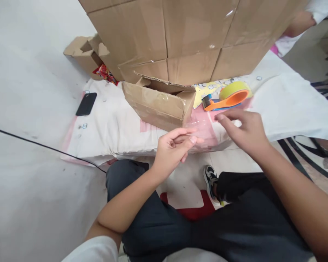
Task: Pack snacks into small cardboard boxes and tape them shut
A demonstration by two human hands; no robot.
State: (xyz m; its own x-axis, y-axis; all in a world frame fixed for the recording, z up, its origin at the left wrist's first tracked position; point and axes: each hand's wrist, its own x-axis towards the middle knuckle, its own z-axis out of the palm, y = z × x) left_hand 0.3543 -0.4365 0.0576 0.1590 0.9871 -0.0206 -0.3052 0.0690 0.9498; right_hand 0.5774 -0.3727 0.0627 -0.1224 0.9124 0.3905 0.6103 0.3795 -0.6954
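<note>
A see-through strip of clear tape (200, 127) spans the gap between my hands, hard to make out against the pink cloth. My left hand (172, 149) pinches its near left end between thumb and fingers. Thumb and forefinger of my right hand (243, 129) are pressed together at its other side. Just beyond my left hand stands a small cardboard box (158, 105) with its top flaps raised. Behind my right hand lies an orange tape dispenser (226, 102) with a yellowish tape roll (235, 90).
A large stack of taped cardboard boxes (191, 36) rises at the back. On the cloth-covered table (112, 120) lie a black phone (86, 104) and a red packet (106, 74). Another open carton (83, 54) stands by the wall. Another person's arm (299, 23) shows at top right.
</note>
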